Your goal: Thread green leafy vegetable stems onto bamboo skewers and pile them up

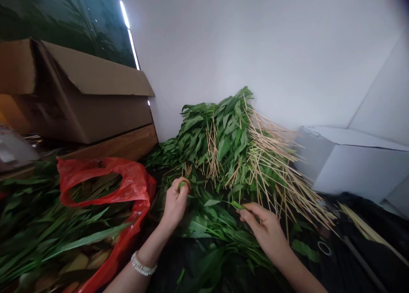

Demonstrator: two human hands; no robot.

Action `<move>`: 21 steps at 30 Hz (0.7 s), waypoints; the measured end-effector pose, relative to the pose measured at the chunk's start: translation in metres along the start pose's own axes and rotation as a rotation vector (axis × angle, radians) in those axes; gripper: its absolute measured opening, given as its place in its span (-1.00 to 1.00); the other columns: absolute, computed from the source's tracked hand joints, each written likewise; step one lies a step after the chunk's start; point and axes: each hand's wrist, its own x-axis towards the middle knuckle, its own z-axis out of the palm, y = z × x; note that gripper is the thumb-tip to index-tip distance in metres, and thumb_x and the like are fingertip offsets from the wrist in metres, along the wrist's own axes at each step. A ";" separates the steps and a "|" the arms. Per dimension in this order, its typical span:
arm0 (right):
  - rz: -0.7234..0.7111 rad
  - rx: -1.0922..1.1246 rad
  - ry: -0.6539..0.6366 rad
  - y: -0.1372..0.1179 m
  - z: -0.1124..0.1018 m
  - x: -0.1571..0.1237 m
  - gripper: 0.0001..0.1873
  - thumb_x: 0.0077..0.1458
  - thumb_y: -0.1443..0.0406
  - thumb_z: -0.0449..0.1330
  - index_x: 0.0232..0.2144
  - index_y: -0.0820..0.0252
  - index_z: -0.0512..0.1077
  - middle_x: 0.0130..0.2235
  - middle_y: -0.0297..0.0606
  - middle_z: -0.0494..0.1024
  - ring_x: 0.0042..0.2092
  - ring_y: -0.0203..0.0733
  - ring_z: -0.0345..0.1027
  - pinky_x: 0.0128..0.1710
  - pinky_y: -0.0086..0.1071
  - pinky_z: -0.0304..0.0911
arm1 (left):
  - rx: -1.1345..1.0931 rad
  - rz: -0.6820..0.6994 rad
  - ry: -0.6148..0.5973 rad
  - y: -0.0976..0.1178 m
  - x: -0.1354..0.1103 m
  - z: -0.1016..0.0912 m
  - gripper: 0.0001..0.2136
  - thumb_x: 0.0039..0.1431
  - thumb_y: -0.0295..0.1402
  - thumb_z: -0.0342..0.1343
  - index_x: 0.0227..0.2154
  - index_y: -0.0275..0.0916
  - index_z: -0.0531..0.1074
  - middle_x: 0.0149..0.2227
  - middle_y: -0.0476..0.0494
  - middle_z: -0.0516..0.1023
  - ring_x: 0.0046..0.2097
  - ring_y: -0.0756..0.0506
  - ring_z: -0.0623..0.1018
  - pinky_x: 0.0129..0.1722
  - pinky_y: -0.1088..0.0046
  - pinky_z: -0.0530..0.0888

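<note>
My left hand (175, 201), with a beaded bracelet (142, 265) at the wrist, is closed in a fist. A small green bit of plant (181, 184) shows at its thumb; the rest is hidden by the fingers. To the right, my right hand (266, 229) pinches a narrow green leaf (237, 205) between thumb and fingertips. Loose leafy stems (211, 224) lie below and between both hands. Behind them rises a heap of green leaves (231, 126) with many thin pale sticks (277, 156) poking out, mostly toward the right.
On the left lies an open red plastic bag (137, 186) with leafy greens (35, 224) beside and inside it. An open cardboard box (105, 109) stands behind it. A white box (361, 161) is at the right, and a white ring (324, 248) lies on dark sheeting.
</note>
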 end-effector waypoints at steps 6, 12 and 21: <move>0.206 0.333 -0.060 -0.003 0.000 0.006 -0.57 0.10 -0.01 0.16 -0.26 0.22 0.53 -0.41 -0.25 0.53 -0.43 -0.25 0.30 -0.42 -0.40 0.19 | 0.013 0.054 0.014 0.002 -0.005 0.001 -0.78 0.31 -0.28 -0.17 -0.34 -0.20 0.33 -0.41 0.00 0.42 -0.36 -0.04 0.40 -0.29 0.47 0.31; 0.214 0.358 -0.046 -0.005 0.000 0.007 -0.58 0.10 -0.03 0.16 -0.43 0.23 0.48 -0.49 -0.30 0.46 -0.53 -0.36 0.14 -0.51 -0.44 0.07 | -0.094 0.012 0.203 0.003 0.003 -0.008 -0.82 0.30 -0.26 -0.13 -0.28 -0.19 0.31 -0.47 0.05 0.36 -0.48 0.01 0.33 -0.47 0.53 0.29; 0.192 0.366 -0.012 -0.004 -0.003 0.007 -0.55 0.06 -0.06 0.17 -0.43 0.24 0.49 -0.54 -0.33 0.42 -0.56 -0.36 0.14 -0.55 -0.45 0.04 | -0.157 0.050 0.242 0.036 0.009 -0.029 -0.81 0.30 -0.21 -0.11 -0.26 -0.19 0.32 -0.49 0.06 0.36 -0.55 0.05 0.26 -0.57 0.59 0.21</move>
